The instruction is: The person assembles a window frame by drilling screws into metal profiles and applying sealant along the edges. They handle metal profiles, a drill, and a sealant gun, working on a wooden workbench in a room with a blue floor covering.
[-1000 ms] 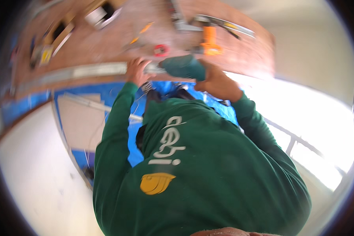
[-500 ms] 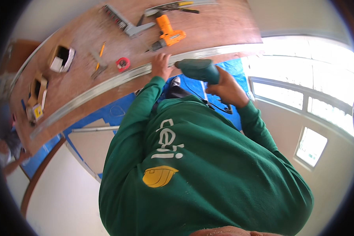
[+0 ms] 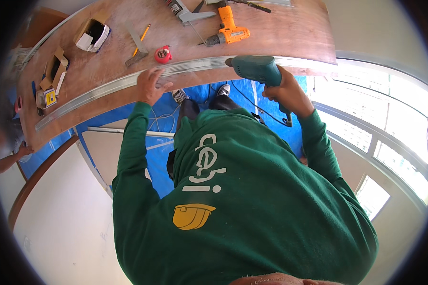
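A long silver metal channel (image 3: 104, 88) lies along the near edge of a brown wooden tabletop (image 3: 290, 35). My left hand (image 3: 150, 85) presses down on the channel, fingers spread over it. My right hand (image 3: 287, 92) grips a teal power drill (image 3: 254, 69) whose nose points left against the channel. The drill's black cord (image 3: 252, 102) hangs down over the blue floor sheet (image 3: 164, 152). My green sleeves and sweatshirt fill the lower picture.
On the table lie an orange drill (image 3: 230, 31), a red tape measure (image 3: 163, 54), a pencil (image 3: 141, 39), a metal square (image 3: 135, 50), a caulking gun (image 3: 185, 14) and open cardboard boxes (image 3: 92, 34). Another person's hand (image 3: 24, 151) shows at far left. Windows (image 3: 390, 137) stand at right.
The view has swung so the table sits higher and clearer. My right hand has brought the teal drill rightward along the channel, and my left hand has shifted left on it.
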`<state>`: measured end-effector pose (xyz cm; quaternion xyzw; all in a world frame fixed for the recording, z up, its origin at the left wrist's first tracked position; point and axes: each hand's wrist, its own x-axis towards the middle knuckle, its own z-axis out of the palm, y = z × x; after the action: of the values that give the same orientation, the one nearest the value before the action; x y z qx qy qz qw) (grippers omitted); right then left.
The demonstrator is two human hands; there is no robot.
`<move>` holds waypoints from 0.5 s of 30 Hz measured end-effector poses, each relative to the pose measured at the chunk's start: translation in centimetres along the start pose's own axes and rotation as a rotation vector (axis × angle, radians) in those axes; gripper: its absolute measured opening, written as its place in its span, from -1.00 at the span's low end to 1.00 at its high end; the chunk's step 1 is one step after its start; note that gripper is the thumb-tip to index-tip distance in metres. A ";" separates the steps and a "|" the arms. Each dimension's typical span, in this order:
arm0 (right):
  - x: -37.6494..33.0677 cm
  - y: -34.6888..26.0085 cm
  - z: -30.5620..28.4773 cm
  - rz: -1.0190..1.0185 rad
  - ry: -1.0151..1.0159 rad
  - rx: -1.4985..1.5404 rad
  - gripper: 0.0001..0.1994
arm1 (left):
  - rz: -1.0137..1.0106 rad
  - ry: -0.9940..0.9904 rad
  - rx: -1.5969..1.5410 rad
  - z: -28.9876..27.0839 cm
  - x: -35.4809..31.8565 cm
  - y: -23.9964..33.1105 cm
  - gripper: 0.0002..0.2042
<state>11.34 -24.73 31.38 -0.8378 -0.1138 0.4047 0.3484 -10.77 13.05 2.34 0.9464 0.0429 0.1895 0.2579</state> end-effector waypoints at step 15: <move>0.9 -4.2 14.7 -0.213 -0.016 -0.346 -0.42 | -0.549 0.181 0.327 2.6 0.8 -0.8 -0.21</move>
<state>1.17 -13.96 27.35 -0.8650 -0.2724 0.3468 0.2394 -9.08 12.65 0.15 0.9076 0.3491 0.1870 0.1393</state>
